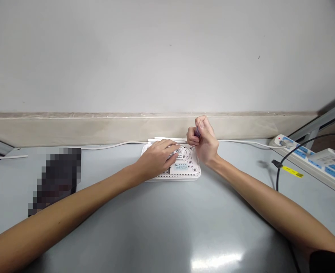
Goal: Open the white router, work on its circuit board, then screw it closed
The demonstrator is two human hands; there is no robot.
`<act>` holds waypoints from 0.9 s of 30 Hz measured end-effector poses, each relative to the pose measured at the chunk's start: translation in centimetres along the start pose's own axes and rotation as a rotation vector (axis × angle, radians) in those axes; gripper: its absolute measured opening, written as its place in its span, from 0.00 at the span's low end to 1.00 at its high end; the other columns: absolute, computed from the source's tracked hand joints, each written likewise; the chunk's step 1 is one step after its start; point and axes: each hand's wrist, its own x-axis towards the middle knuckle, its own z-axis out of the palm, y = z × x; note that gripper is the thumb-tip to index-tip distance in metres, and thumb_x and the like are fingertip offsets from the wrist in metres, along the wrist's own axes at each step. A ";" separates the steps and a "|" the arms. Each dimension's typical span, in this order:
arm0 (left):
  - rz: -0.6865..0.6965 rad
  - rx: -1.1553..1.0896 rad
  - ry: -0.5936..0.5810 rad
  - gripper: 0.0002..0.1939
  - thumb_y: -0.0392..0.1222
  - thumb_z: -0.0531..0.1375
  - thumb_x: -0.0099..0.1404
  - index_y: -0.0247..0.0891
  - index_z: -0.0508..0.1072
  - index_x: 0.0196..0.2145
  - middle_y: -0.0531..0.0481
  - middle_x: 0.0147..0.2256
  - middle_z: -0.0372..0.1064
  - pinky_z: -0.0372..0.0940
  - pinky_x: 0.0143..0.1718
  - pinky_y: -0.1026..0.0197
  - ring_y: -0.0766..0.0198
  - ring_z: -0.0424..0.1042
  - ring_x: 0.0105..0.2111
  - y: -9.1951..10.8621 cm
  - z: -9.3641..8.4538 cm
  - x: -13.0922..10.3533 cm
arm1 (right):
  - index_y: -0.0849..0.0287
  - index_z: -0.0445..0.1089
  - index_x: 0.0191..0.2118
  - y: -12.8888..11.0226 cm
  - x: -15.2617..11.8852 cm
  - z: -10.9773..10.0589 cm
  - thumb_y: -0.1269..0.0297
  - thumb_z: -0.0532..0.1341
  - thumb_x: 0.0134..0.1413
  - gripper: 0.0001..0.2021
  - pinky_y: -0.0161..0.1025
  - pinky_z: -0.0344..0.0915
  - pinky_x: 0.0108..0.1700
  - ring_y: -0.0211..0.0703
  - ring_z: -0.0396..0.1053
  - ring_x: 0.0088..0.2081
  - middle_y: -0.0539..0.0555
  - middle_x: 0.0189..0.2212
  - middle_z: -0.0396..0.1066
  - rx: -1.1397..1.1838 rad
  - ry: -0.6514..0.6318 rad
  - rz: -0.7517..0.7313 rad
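Note:
A white Wi-Fi router lies on the table against the wall, its vented underside with printed labels facing up. White antennas stick out along its far edge. My left hand rests on the router's left and middle part with the fingers stretched out, hiding much of that side. Just above the router's right end, my right hand is closed with thumb and fingers curled together. A small dark sliver shows between those fingers, too hidden to name.
A white power strip with blue sockets and plugged-in adapters lies at the right. A black cable with a yellow tag crosses there. White cables run along the wall. A dark pixelated object lies at the left.

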 end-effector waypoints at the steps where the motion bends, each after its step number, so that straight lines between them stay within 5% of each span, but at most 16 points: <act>1: 0.001 -0.002 -0.002 0.16 0.41 0.52 0.71 0.35 0.71 0.51 0.43 0.48 0.71 0.66 0.49 0.51 0.56 0.70 0.49 0.0 0.0 0.0 | 0.52 0.50 0.32 0.0 0.0 0.0 0.49 0.58 0.58 0.16 0.34 0.41 0.21 0.34 0.40 0.19 0.41 0.16 0.46 -0.008 0.000 -0.004; 11: 0.001 0.004 -0.013 0.16 0.41 0.51 0.71 0.36 0.71 0.52 0.43 0.49 0.71 0.67 0.49 0.51 0.56 0.69 0.49 -0.1 0.1 0.0 | 0.54 0.55 0.32 0.2 0.1 -0.1 0.54 0.57 0.60 0.12 0.35 0.50 0.23 0.33 0.52 0.19 0.44 0.19 0.58 -0.011 0.025 -0.065; 27: -0.007 -0.005 -0.016 0.16 0.41 0.51 0.71 0.36 0.71 0.52 0.43 0.48 0.71 0.66 0.49 0.50 0.56 0.69 0.49 0.1 -0.2 0.0 | 0.56 0.61 0.26 0.2 0.0 0.1 0.46 0.54 0.62 0.21 0.36 0.50 0.23 0.33 0.50 0.19 0.46 0.18 0.52 -0.043 0.050 -0.042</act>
